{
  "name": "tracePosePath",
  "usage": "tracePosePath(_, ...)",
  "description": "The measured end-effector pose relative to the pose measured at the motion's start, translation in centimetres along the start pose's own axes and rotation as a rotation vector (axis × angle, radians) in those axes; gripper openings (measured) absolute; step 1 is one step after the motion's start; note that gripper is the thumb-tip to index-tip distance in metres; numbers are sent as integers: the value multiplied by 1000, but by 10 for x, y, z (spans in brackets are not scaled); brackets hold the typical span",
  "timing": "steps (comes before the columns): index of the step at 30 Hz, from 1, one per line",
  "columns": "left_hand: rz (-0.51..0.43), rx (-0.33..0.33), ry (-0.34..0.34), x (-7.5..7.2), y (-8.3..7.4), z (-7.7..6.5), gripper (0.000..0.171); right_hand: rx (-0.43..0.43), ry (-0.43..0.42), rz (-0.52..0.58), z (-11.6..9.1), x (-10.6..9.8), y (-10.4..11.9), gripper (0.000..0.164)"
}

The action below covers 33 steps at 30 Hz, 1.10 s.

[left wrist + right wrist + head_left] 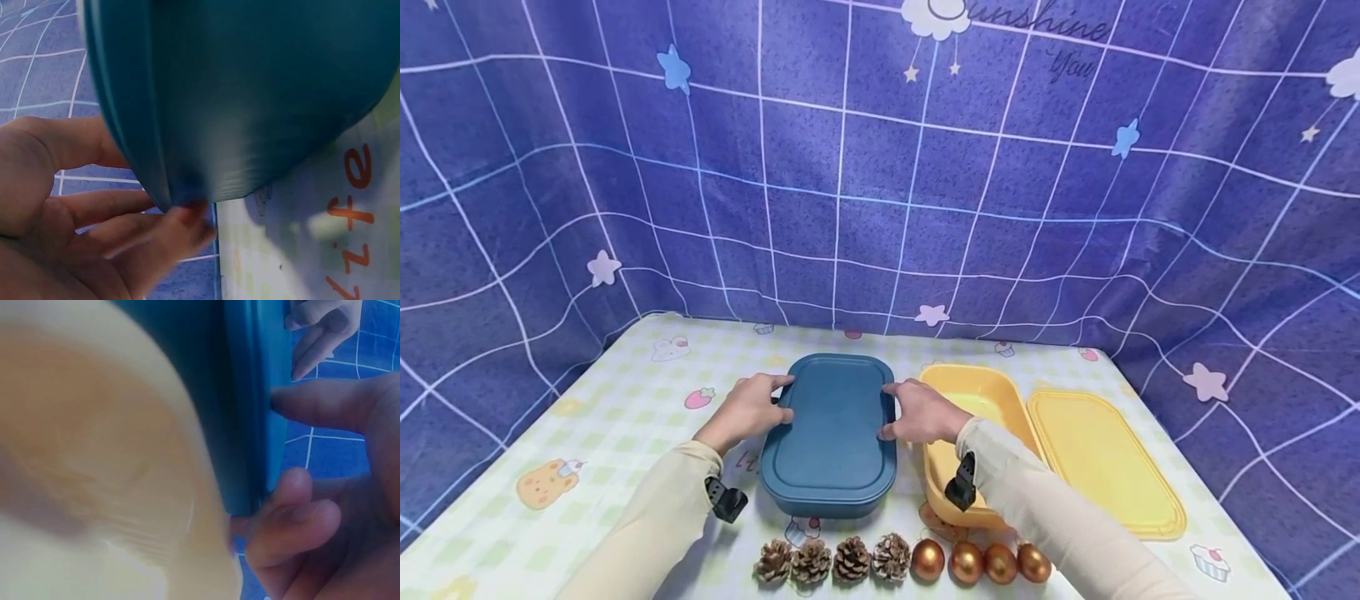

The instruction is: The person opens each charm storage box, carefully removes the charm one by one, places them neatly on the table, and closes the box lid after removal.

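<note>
A dark blue rectangular food box (827,507) stands upright on the table with its blue lid (831,425) on top. My left hand (748,410) grips the lid at its left edge, thumb on the rim and other fingers curled by the box's side in the left wrist view. Opposite it, my right hand (919,410) holds the right edge; in the right wrist view its thumb (325,405) presses the lid and its other fingers bend in beside the rim. The lid hides the inside of the box.
Right of the blue box sits an uncovered yellow box (966,504), partly under my right forearm. Its yellow lid (1105,458) lies flat beside it. Along the front are a row of pinecones (852,560) and several copper-coloured balls (966,562). A blue grid curtain (880,233) hangs behind.
</note>
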State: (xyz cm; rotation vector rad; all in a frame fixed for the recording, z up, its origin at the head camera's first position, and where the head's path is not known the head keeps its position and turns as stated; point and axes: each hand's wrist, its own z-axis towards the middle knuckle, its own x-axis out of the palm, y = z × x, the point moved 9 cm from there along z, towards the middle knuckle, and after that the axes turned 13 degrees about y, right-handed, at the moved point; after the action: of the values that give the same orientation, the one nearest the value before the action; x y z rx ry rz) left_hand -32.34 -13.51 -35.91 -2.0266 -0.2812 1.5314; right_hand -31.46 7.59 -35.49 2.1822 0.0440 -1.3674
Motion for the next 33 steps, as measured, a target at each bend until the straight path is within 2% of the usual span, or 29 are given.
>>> tracePosePath(4,83,-8,-40,-5,-10,-2,61,1,16,88,-8,-11,-9,73)
tracePosePath(7,113,38,-123,-13,-30,-6,56,-44,7,131,-20,-29,-17,60)
tracePosePath(11,92,178,-220,-20,-77,-14,49,-113,-1,121,-46,-56,-32,42)
tracePosePath(14,13,288,-218,-13,-117,-18,44,-138,-44,100,-70,-77,-50,36)
tracePosePath(16,-69,356,-166,-2,-145,-18,43,-134,-82,87,-87,-89,-66,34)
tracePosePath(19,-217,449,-22,23,-186,-15,43,-87,-126,83,-115,-102,-94,32)
tracePosePath(22,-313,498,132,51,-223,-9,45,-20,-154,86,-139,-111,-123,31)
tracePosePath(24,-340,502,212,70,-241,-5,46,21,-174,81,-153,-113,-143,31)
tracePosePath(28,-409,488,360,103,-261,4,46,83,-192,84,-172,-110,-176,34)
tracePosePath(33,-668,413,574,142,-270,8,42,125,-180,141,-187,-97,-213,38)
